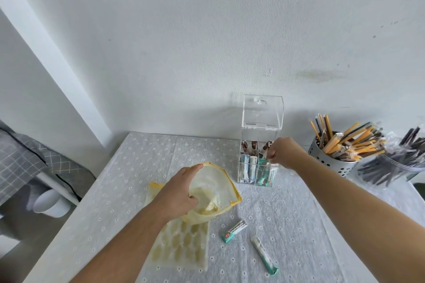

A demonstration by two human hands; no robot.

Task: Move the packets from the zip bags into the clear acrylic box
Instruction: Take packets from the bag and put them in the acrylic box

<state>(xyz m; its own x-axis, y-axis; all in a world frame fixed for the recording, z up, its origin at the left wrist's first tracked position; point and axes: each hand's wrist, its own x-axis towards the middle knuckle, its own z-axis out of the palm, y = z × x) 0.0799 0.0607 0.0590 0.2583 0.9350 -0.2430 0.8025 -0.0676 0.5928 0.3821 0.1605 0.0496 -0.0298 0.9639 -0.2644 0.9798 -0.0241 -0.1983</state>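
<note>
The clear acrylic box (247, 169) stands at the back of the table with its lid (262, 110) flipped up. Several stick packets stand in its compartments. My right hand (284, 153) is over the front right compartment, fingers pinched on a green and white packet (266, 163) that is partly inside. My left hand (181, 193) grips the rim of a yellow-edged zip bag (220, 190) and holds its mouth wide apart. A second zip bag (181, 243) lies flat under it. Two green and white packets (234, 231) (264, 254) lie loose on the cloth.
A grey dotted tablecloth (299, 225) covers the table against a white wall. At the right stand a perforated metal cup of wrapped yellow sticks (333, 156) and a clear jar of dark sticks (395, 167). A grey checked fabric (25, 156) lies off the left edge.
</note>
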